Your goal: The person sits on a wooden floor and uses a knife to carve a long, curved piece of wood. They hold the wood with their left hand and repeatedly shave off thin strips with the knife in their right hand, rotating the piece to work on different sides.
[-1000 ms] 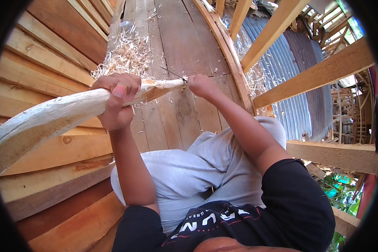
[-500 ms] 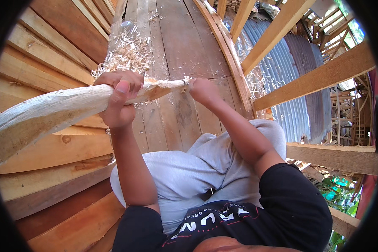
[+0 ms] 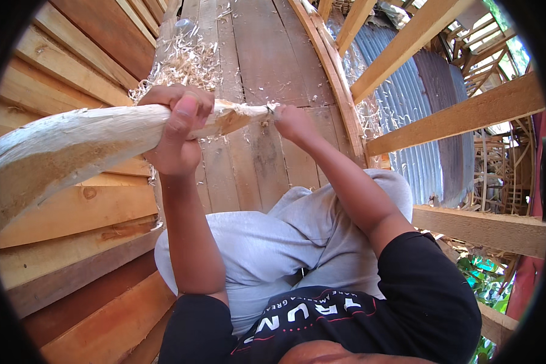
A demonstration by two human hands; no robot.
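Gripping curved wood (image 3: 82,136): left hand (image 3: 179,127). Clasping thin tool (image 3: 269,109): right hand (image 3: 293,124). Beyond left hand: clear container (image 3: 185,26), contents indistinct.

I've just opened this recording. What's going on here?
The person's left hand has its grip around a curved, pale piece of wood, which reaches out to the left. The right hand is closed at the wood's narrow end, holding what looks like a thin dark tool, mostly hidden. Curly wood shavings lie heaped on the plank floor beyond the left hand.
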